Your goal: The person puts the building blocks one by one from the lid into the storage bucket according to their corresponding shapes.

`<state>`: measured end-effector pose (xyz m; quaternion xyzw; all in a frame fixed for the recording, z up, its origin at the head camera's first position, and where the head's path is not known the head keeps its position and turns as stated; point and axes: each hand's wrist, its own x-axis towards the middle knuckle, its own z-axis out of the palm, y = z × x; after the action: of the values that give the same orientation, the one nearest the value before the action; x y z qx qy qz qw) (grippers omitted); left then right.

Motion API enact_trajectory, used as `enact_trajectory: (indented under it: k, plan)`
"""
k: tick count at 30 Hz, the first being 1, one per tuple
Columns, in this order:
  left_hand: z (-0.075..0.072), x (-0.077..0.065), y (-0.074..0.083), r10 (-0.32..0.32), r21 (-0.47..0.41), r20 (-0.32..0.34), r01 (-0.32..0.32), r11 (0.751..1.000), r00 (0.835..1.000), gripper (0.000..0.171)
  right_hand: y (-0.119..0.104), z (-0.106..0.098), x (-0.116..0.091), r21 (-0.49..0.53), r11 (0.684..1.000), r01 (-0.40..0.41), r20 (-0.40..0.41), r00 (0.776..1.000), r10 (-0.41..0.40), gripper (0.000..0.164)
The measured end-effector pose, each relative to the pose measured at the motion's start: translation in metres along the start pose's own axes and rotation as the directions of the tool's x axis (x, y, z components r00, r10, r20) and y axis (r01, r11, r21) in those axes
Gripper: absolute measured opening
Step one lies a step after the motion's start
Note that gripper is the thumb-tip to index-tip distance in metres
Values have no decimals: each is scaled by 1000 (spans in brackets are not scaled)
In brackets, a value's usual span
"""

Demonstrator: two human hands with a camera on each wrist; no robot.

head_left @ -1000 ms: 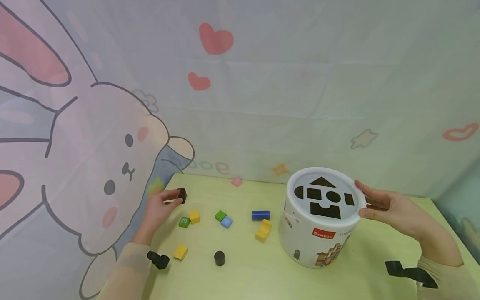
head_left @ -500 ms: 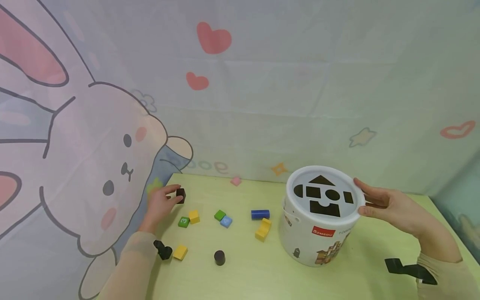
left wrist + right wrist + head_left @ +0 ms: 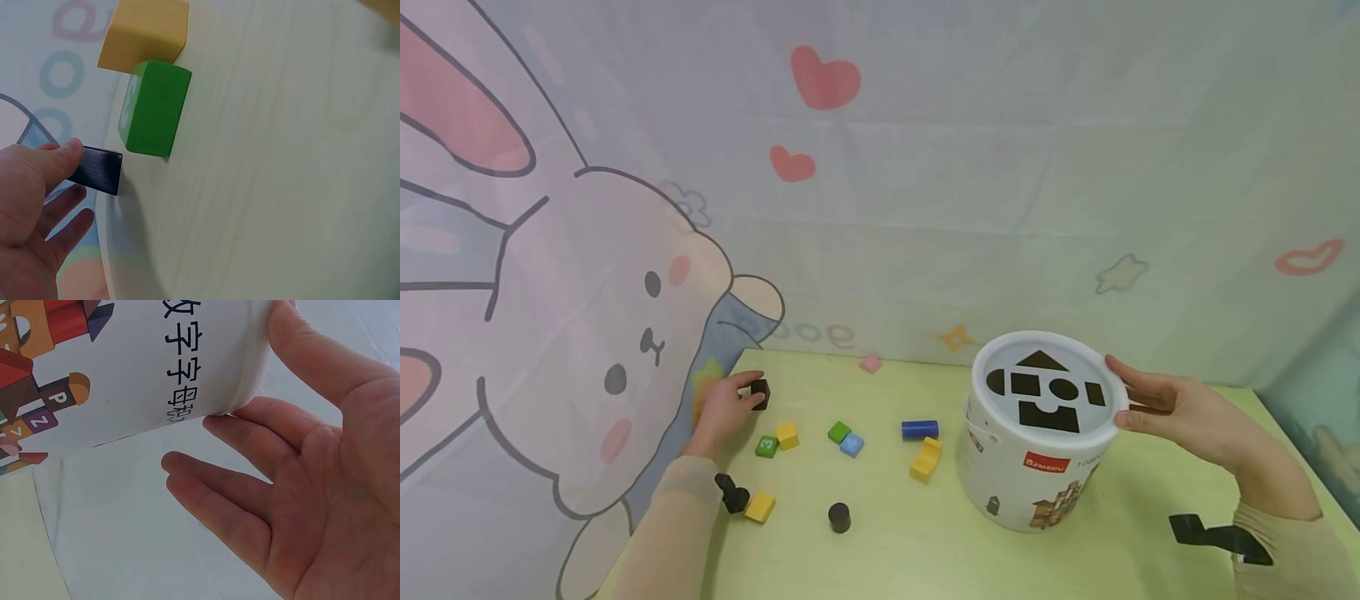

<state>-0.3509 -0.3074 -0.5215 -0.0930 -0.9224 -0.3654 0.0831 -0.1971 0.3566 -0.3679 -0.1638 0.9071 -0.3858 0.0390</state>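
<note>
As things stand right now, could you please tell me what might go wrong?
The left hand pinches the black block near the left edge of the table, so a slip might drop it off. The blue cylinder lies on its side and could roll if knocked. The right hand holds the white bucket at its top rim, so a careless pull might tip it.

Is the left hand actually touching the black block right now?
Touching. The left wrist view shows it: the left hand pinches one end of the black block, thumb laid over its face.
</note>
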Motion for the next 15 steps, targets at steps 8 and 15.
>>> enact_trajectory:
  k: [8, 15]
  plan:
    - [4, 2, -4, -60, -15, 15, 60, 998, 998, 51, 0, 2, -1, 29, 1000, -2, 10, 1000, 1, 78]
    - [3, 3, -8, -74, -31, 7, 75, 997, 997, 51, -3, 1, -1, 31, 999, 8, 5, 1000, -8, 78]
